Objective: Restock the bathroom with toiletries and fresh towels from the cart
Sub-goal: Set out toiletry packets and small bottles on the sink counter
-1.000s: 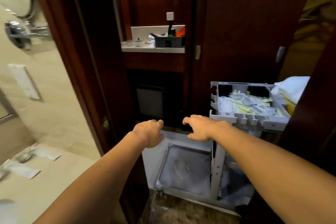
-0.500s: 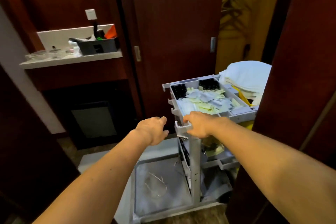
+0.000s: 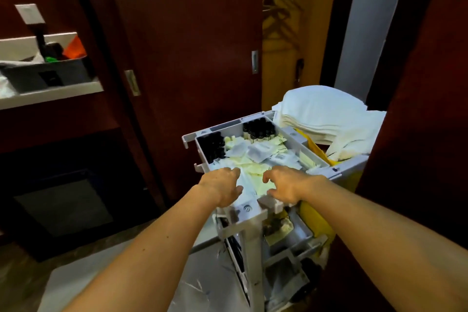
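Dark wooden doors point(image 3: 182, 45) crowd the cart point(image 3: 255, 213).
Left hand point(image 3: 221, 190) and right hand point(image 3: 285, 186), fingers loosely curled, hover over its near tray edge, holding nothing.

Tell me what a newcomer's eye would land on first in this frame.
First, the two bare arms reaching in from below, left hand and right hand over the near end of the grey cart tray, which is heaped with white and pale yellow toiletry packets and dark little bottles. Next, the bright stack of white towels just behind the tray on the right, set against the dark red wood doors.
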Motion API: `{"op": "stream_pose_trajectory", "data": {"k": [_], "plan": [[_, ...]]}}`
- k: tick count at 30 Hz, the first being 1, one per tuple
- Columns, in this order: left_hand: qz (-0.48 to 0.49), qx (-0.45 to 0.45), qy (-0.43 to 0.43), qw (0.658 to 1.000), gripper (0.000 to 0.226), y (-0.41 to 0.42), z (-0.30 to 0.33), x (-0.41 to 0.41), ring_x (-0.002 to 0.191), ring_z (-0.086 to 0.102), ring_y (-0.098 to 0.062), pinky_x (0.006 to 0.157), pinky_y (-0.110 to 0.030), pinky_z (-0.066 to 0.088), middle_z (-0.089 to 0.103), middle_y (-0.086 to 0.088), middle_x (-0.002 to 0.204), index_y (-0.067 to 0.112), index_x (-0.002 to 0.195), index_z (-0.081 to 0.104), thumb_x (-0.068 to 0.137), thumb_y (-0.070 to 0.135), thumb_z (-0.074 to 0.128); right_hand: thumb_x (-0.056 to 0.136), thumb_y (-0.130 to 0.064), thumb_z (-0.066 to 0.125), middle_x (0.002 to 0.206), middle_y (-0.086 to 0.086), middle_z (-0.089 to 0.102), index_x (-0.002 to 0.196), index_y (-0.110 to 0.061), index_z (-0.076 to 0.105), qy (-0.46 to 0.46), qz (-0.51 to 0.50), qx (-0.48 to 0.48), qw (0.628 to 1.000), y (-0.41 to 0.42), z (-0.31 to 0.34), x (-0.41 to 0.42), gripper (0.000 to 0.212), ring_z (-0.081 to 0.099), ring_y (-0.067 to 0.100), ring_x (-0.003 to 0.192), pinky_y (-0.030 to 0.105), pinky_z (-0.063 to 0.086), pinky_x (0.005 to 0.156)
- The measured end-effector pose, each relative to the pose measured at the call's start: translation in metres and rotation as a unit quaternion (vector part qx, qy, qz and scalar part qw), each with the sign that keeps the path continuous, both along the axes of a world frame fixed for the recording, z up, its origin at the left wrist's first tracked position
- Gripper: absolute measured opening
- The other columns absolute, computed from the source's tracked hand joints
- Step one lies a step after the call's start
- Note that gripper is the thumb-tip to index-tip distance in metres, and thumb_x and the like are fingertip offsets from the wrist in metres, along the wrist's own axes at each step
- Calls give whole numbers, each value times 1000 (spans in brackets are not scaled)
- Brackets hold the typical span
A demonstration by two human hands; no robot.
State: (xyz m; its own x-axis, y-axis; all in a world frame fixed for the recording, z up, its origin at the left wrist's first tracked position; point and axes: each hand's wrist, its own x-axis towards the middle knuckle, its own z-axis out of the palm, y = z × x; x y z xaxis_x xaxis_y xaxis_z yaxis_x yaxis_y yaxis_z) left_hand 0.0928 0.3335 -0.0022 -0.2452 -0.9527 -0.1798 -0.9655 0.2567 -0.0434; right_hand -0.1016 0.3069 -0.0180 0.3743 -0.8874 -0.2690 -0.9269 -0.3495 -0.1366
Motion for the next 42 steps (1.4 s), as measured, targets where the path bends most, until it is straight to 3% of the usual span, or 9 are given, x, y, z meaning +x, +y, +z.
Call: {"op": "stream_pose_trajectory", "data": {"k": [10, 19, 23, 25, 30, 33, 36, 38, 42], "plan": [[-27, 30, 6, 999, 49, -106, -35, -18, 125, 49, -33, 98, -45, 44, 47, -10, 141, 17, 143, 38, 102, 43, 43, 96, -33, 56, 145, 5, 40, 143, -24, 44, 1, -42, 27, 999, -93, -31, -10, 48, 47, 28, 128, 37, 44, 98], [-35, -35, 55, 997, 58, -155, -64, -1, 141, 25, -30, 115, -39, 28, 24, -12, 154, 13, 148, 26, 99, 32, 49, 95, -31, 56, 153, 8, 23, 150, -19, 29, -31, -37, -23, 999, -135, -63, 22, 62, 27, 31, 140, 42, 32, 113], [-14, 21, 38, 999, 73, -178, -72, -2, 152, 1, -31, 123, -38, 11, -6, -14, 164, 16, 157, 3, 102, 39, 45, 95, -33, 55, 164, 6, 0, 157, -23, 10, -32, -32, -39, 998, -150, -76, 35, 77, 3, 28, 151, 42, 15, 122], [-8, 55, 30, 998, 71, -185, -78, -5, 151, 5, -34, 123, -39, 14, -6, -16, 164, 13, 157, 6, 103, 42, 43, 95, -39, 53, 165, 5, -8, 158, -26, 5, -26, -38, -24, 999, -156, -82, 38, 80, -7, 29, 152, 44, 6, 123], [-29, 0, -35, 999, 59, -192, -78, -20, 123, 42, -33, 100, -39, 42, 31, -16, 141, 5, 145, 29, 99, 37, 50, 94, -44, 51, 141, 11, 37, 146, -19, 30, 7, -57, -78, 995, -161, -82, 51, 61, 35, 32, 130, 43, 33, 110], [-35, -5, -8, 999, 66, -201, -79, -25, 120, 42, -30, 101, -38, 40, 35, -13, 134, 5, 145, 28, 96, 40, 54, 91, -35, 60, 135, 12, 47, 141, -17, 33, 14, -103, -93, 990, -170, -72, 60, 59, 44, 31, 123, 40, 41, 100], [35, 16, 104, 994, 85, -208, -85, -22, 119, 43, -29, 101, -37, 43, 29, -11, 133, 12, 146, 20, 84, 43, 69, 87, -24, 66, 129, 14, 51, 135, -17, 32, 1, -139, -81, 987, -176, -69, 61, 59, 52, 33, 118, 39, 46, 89], [47, 20, 103, 993, 90, -212, -89, -16, 125, 40, -30, 105, -38, 43, 27, -14, 139, 13, 150, 13, 86, 54, 62, 86, -24, 67, 124, 14, 53, 135, -17, 30, -17, -162, -68, 984, -179, -70, 59, 61, 56, 34, 113, 38, 45, 81], [64, 18, 85, 994, 72, -222, -92, -17, 127, 43, -32, 101, -40, 43, 45, -17, 137, 12, 146, 24, 95, 53, 52, 89, -33, 65, 119, 13, 61, 133, -17, 30, -43, -192, -41, 980, -185, -72, 55, 58, 60, 33, 109, 36, 41, 73]]}}
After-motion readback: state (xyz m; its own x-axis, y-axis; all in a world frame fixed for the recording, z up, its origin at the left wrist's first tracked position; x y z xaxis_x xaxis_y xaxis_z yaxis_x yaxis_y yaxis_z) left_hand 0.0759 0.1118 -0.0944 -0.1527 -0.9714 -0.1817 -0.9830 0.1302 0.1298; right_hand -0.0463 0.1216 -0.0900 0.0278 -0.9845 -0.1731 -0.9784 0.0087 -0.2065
